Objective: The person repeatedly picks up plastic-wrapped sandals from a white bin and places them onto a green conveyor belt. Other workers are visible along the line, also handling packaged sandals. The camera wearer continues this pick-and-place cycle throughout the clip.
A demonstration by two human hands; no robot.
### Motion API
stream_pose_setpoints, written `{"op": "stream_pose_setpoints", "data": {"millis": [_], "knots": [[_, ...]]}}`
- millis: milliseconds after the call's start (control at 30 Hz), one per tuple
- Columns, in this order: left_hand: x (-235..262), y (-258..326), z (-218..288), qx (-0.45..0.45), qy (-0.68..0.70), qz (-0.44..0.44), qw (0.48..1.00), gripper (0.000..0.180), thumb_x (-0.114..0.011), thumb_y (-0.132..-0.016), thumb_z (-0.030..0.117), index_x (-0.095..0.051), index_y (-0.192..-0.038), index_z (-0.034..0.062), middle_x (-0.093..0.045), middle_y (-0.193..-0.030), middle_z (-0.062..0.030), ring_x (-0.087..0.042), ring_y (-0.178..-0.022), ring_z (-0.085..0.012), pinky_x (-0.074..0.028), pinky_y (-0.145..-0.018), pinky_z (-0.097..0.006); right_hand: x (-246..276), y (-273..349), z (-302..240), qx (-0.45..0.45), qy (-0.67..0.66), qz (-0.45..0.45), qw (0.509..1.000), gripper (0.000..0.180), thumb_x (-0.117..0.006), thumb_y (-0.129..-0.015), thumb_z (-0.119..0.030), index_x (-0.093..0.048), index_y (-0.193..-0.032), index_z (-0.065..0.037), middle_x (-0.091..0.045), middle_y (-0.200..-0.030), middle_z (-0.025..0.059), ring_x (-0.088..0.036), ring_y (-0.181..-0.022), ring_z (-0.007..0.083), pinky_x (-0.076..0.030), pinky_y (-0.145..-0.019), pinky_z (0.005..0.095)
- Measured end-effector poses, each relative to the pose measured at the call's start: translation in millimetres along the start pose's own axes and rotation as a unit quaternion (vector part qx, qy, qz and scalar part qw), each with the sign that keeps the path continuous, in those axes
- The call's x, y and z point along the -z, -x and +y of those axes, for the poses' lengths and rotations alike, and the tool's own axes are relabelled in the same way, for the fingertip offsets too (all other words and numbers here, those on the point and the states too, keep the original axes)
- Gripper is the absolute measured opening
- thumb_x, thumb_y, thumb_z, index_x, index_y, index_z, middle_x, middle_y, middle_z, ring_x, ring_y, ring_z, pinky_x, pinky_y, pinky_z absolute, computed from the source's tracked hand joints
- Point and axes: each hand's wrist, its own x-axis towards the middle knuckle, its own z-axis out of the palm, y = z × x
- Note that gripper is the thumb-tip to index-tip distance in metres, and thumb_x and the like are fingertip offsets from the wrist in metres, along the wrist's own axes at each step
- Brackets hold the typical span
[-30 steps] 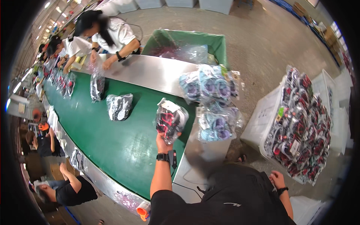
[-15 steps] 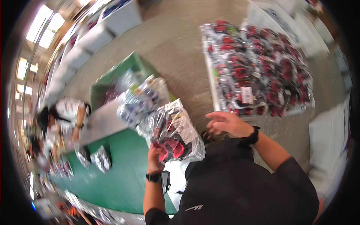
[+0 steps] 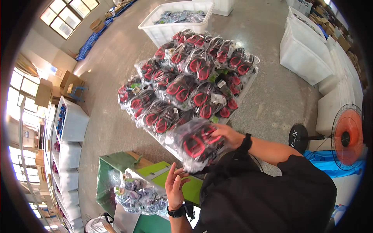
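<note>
1. Several smooth, box-shaped white plastic bins (image 3: pixel 72 155) line the left side of the room, below bright windows (image 3: pixel 64 25).
2. Crinkled clear bags of pale blue-purple shoes (image 3: pixel 142 196) lie near a flat green surface (image 3: pixel 153 224) with a metal edge.
3. The left hand (image 3: pixel 176 188) is raised, fingers loosely spread, just below a wrinkled plastic bag (image 3: pixel 192 147) of red-and-black shoes; I cannot tell whether they touch.
4. Behind that bag, a heap of glossy bagged shoes (image 3: pixel 182 87) with rounded red rims fills a white bin.
5. The right hand (image 3: pixel 229 138) grips the wrinkled plastic bag at its right side.
6. Grey, speckled floor (image 3: pixel 270 105) spreads beyond.
7. A round, wire-caged orange fan (image 3: pixel 347 128) stands far right.
</note>
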Motion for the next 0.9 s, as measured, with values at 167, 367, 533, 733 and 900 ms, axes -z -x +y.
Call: {"op": "stream_pose_setpoints", "data": {"millis": [167,367,533,733,900], "knots": [[-20,-18,-5,0.024,-0.02,0.055,0.998,0.052,-0.056,-0.105,0.02,-0.044,-0.151,0.0012,-0.065,-0.125,-0.0147,-0.066,-0.103,-0.0211,-0.056,-0.085,-0.034,82,4,-56,0.181,-0.07,0.126,0.973,0.057,-0.061,-0.093,-0.006,-0.044,-0.147,-0.005,-0.065,-0.121,0.0089,-0.067,-0.104,0.0174,-0.056,-0.093,0.0367],[-22,-12,-15,0.032,-0.01,0.116,0.993,0.049,-0.054,-0.105,0.02,-0.044,-0.149,-0.0014,-0.065,-0.123,-0.0171,-0.066,-0.102,-0.0234,-0.055,-0.084,-0.036,187,-61,-82,0.33,0.023,0.314,0.89,0.07,-0.069,-0.088,-0.005,-0.037,-0.151,-0.004,-0.062,-0.127,0.0109,-0.065,-0.109,0.02,-0.054,-0.093,0.0345],[-24,1,-19,0.035,-0.011,0.182,0.983,0.05,-0.054,-0.105,0.02,-0.043,-0.149,-0.0025,-0.065,-0.121,-0.0182,-0.066,-0.101,-0.0254,-0.056,-0.084,-0.037,221,-125,-80,0.37,0.071,0.433,0.819,0.101,-0.078,-0.085,-0.015,-0.012,-0.16,0.002,-0.046,-0.148,0.0194,-0.053,-0.127,0.0285,-0.044,-0.108,0.0385],[-30,17,-37,0.043,0.021,0.239,0.97,0.05,-0.054,-0.105,0.019,-0.042,-0.148,-0.0038,-0.064,-0.12,-0.0186,-0.066,-0.101,-0.0257,-0.056,-0.083,-0.037,225,-142,-57,0.264,0.289,0.508,0.768,0.114,-0.077,-0.088,-0.035,0.002,-0.159,0.005,-0.015,-0.165,0.0316,-0.024,-0.153,0.0385,-0.025,-0.123,0.0414],[-36,16,-55,0.071,0.038,0.259,0.963,0.051,-0.055,-0.105,0.02,-0.042,-0.148,-0.0038,-0.064,-0.12,-0.018,-0.066,-0.1,-0.0255,-0.056,-0.082,-0.037,220,-136,-63,0.14,0.348,0.495,0.784,0.115,-0.07,-0.09,-0.043,0.008,-0.157,0.009,-0.026,-0.157,0.0392,-0.038,-0.142,0.0492,-0.033,-0.118,0.0463]]}}
